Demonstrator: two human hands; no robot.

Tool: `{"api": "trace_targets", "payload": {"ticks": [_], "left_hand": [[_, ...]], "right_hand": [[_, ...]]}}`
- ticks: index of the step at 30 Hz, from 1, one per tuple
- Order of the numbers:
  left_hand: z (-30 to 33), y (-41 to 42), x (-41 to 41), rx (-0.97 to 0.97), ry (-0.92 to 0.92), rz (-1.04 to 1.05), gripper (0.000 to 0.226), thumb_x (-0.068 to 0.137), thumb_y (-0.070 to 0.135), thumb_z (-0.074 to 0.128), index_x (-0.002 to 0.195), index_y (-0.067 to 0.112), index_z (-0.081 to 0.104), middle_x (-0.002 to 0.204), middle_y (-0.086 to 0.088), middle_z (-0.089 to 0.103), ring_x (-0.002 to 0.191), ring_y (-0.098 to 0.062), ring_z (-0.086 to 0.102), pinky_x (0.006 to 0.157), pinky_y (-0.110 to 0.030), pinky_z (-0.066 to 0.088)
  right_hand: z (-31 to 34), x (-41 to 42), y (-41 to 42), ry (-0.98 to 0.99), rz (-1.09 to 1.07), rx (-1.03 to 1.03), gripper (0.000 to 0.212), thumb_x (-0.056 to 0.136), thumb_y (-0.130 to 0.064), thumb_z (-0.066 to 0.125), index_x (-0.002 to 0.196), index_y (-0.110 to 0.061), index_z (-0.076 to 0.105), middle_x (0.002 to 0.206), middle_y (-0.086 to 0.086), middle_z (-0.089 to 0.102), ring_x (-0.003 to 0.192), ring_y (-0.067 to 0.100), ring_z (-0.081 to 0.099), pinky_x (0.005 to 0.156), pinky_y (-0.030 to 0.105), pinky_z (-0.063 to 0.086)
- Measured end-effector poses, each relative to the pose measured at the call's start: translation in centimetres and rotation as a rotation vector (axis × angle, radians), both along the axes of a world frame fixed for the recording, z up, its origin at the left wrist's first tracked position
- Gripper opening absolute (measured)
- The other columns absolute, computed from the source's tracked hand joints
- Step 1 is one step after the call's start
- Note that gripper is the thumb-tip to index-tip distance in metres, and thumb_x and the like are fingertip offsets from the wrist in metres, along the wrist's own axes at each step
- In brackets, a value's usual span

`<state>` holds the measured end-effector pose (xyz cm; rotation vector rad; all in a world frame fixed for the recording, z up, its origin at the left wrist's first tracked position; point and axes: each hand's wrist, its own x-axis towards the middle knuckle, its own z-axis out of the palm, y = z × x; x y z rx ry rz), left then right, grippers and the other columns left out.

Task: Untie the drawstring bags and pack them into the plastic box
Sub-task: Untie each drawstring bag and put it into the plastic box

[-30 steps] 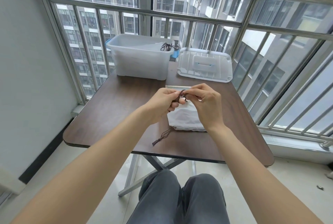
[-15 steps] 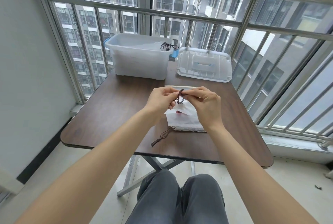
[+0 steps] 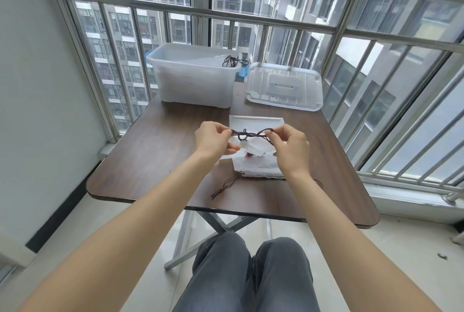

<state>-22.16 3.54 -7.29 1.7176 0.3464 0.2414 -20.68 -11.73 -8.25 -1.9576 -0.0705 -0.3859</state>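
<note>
Now we pinch the brown cord (image 3: pixel 251 133) taut between left hand (image 3: pixel 213 142) and right hand (image 3: pixel 291 151), above the white bag (image 3: pixel 258 168) on the table (image 3: pixel 150 161); we ease the knot apart gently; the box (image 3: pixel 193 83) waits open behind.

Your drawstring (image 3: pixel 251 133) is dark brown, the bag (image 3: pixel 258 168) under it white with a small red spot. Bench (image 3: pixel 155 156) is dark brown woodgrain. Plastic box (image 3: pixel 193 80) is translucent white with blue latches; its lid (image 3: pixel 283 86) matches, with a blue-trimmed handle. Your trousers (image 3: pixel 246 274) are grey.
</note>
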Motion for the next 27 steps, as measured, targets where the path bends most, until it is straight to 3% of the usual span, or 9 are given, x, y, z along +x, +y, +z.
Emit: {"api": "trace_targets", "payload": {"ticks": [3,5,7,10,13,15,22,27], "left_hand": [[-0.2,0.3,-0.1,0.023,0.005,0.036,0.012,0.095,0.007,0.048,0.092,0.005,0.059,0.067,-0.001,0.058,0.046,-0.010,0.064,0.061,-0.025,0.059],[-0.4,0.4,-0.2,0.039,0.010,0.047,0.013,0.096,0.009,0.047,0.092,0.007,0.059,0.066,0.001,0.058,0.055,-0.014,0.066,0.068,-0.029,0.059],[-0.6,0.4,-0.2,0.034,0.006,0.056,0.013,0.096,0.009,0.047,0.091,0.006,0.059,0.072,0.002,0.057,0.059,-0.014,0.066,0.064,-0.026,0.059],[-0.6,0.2,0.1,-0.024,0.007,0.083,0.016,0.097,0.007,0.044,0.086,0.007,0.056,0.078,0.003,0.055,0.061,-0.012,0.066,0.063,-0.022,0.058],[-0.5,0.3,0.3,-0.067,0.006,0.127,0.025,0.097,0.006,0.043,0.075,0.012,0.053,0.076,0.001,0.057,0.064,-0.014,0.067,0.073,-0.025,0.058],[-0.4,0.4,0.3,-0.100,-0.014,0.158,0.026,0.096,0.003,0.044,0.073,0.012,0.052,0.074,-0.001,0.058,0.063,-0.013,0.067,0.067,-0.020,0.058],[-0.1,0.4,0.6,-0.158,-0.037,0.179,0.026,0.094,-0.001,0.041,0.072,0.008,0.051,0.078,-0.008,0.059,0.060,-0.011,0.068,0.058,-0.021,0.058],[0.5,0.6,0.7,-0.129,-0.091,0.222,0.026,0.094,-0.002,0.041,0.071,0.007,0.050,0.082,-0.010,0.058,0.064,-0.014,0.069,0.058,-0.021,0.059]], "right_hand": [[-0.4,0.3,-0.4,0.050,-0.065,0.018,0.016,0.087,-0.020,0.061,0.080,-0.007,0.065,0.066,-0.006,0.059,0.068,0.012,0.053,0.076,0.043,0.054],[-0.4,0.3,-0.5,0.068,-0.083,0.049,0.015,0.089,-0.018,0.059,0.083,-0.005,0.063,0.071,-0.001,0.058,0.068,0.016,0.052,0.067,0.033,0.056],[-0.5,0.3,-0.4,0.099,-0.072,0.121,0.013,0.092,-0.014,0.054,0.085,-0.004,0.059,0.079,0.004,0.057,0.065,0.017,0.055,0.053,0.019,0.052],[-0.9,0.6,0.1,0.127,-0.097,0.187,0.019,0.095,-0.011,0.049,0.076,-0.012,0.049,0.081,0.003,0.056,0.068,0.020,0.062,0.057,0.013,0.048],[-1.4,1.1,0.3,0.122,-0.123,0.186,0.018,0.094,-0.012,0.050,0.076,-0.012,0.048,0.072,-0.002,0.055,0.079,0.024,0.064,0.074,0.029,0.050],[-1.5,1.2,0.2,0.124,-0.131,0.179,0.017,0.094,-0.012,0.050,0.077,-0.011,0.048,0.070,-0.004,0.054,0.079,0.025,0.064,0.079,0.036,0.048],[-1.6,1.8,-0.1,0.115,-0.211,0.171,0.028,0.092,-0.012,0.051,0.066,-0.021,0.044,0.080,0.007,0.062,0.090,0.031,0.064,0.082,0.040,0.048],[-0.6,2.1,0.3,0.108,-0.210,0.191,0.029,0.092,-0.011,0.051,0.065,-0.020,0.045,0.073,0.002,0.058,0.088,0.030,0.064,0.081,0.039,0.048]]}}
